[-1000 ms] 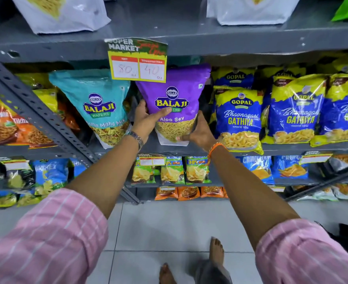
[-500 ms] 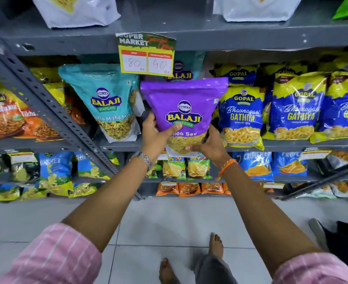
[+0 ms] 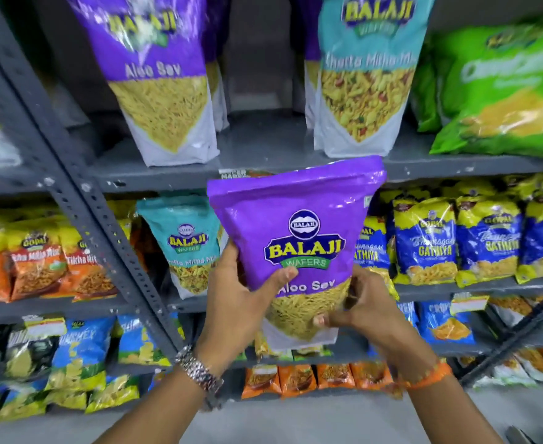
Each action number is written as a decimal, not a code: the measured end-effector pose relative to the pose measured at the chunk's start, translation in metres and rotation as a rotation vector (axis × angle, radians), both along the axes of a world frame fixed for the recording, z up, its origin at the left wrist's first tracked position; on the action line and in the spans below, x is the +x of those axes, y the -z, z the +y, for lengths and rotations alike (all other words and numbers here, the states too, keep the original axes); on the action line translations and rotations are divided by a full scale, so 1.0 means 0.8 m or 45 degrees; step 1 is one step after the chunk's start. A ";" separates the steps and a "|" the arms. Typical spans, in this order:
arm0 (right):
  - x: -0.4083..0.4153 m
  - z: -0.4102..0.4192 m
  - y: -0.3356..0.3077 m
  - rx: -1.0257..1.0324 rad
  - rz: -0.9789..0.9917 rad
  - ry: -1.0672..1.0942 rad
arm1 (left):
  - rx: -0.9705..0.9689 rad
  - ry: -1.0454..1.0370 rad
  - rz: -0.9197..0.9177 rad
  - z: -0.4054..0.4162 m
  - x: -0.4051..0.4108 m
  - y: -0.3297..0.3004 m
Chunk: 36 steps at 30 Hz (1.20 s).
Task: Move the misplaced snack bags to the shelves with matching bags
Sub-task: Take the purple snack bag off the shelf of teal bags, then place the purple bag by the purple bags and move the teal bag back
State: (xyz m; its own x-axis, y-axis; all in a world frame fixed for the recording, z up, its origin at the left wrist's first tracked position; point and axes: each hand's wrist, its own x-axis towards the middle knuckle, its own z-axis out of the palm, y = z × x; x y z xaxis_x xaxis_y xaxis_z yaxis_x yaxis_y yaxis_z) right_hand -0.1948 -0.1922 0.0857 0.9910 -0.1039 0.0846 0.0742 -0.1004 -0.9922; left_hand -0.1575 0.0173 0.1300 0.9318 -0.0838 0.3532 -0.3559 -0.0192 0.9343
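I hold a purple Balaji Aloo Sev bag (image 3: pixel 299 232) upright in front of the shelves. My left hand (image 3: pixel 241 296) grips its lower left side, thumb across the front. My right hand (image 3: pixel 363 312) grips its lower right corner. On the upper shelf (image 3: pixel 263 165) stands a matching purple Aloo Sev bag (image 3: pixel 158 81), and to its right a teal Balaji Khatta Mitha bag (image 3: pixel 363 75). Another teal Balaji bag (image 3: pixel 187 245) stands on the middle shelf, just left of the bag I hold.
A green snack bag (image 3: pixel 504 91) lies at the upper shelf's right. Blue and yellow Gopal Gathiya bags (image 3: pixel 456 238) fill the middle shelf's right side, orange Gopal bags (image 3: pixel 39 261) its left. A slanted grey upright (image 3: pixel 71 193) crosses the left. Lower shelves hold several small packets.
The purple bag has come off the middle shelf and risen toward the upper shelf. My view has tilted up, so the upper shelf's bags now show.
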 end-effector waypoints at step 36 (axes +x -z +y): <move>0.217 0.047 -0.233 -0.051 -0.455 0.242 | 0.333 -0.288 -0.289 -0.008 0.233 -0.258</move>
